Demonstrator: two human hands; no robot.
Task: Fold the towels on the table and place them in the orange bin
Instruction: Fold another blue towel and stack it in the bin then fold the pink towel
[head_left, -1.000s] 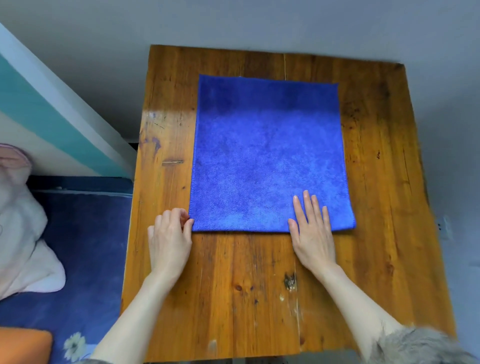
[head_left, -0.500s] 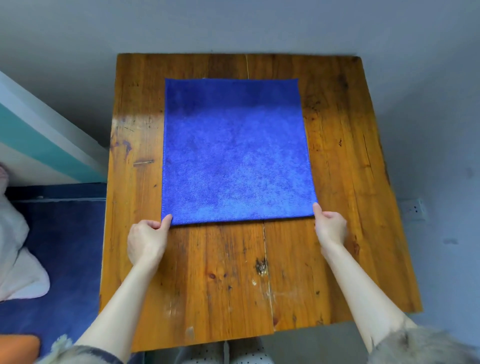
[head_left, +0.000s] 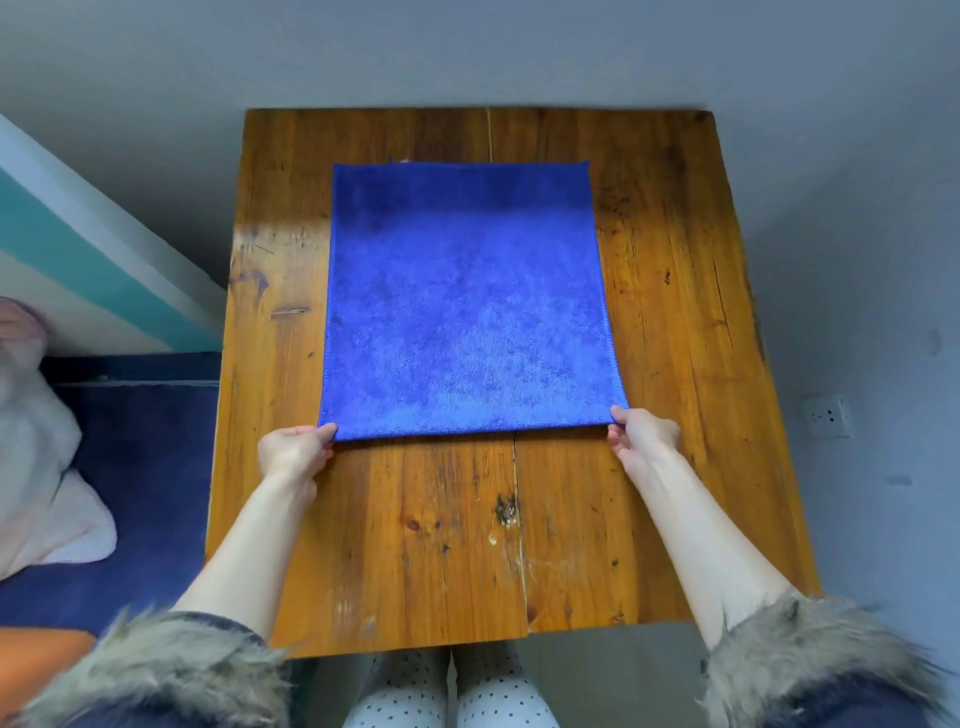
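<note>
A blue towel (head_left: 467, 306) lies flat on the wooden table (head_left: 426, 540), its near edge facing me. My left hand (head_left: 295, 451) pinches the near left corner of the towel. My right hand (head_left: 641, 434) pinches the near right corner. Both corners sit at table height. A slice of the orange bin (head_left: 36, 657) shows at the bottom left, on the floor beside the table.
A grey wall stands behind and to the right of the table, with a socket (head_left: 826, 415) low on the right. To the left lie a dark blue mat (head_left: 140, 467) and a pale pink bundle (head_left: 36, 457). My fur-cuffed sleeves (head_left: 810, 660) frame the bottom.
My hands went from lying flat at the towel's near edge to pinching its two near corners. The view has shifted, so the table sits lower and more centred.
</note>
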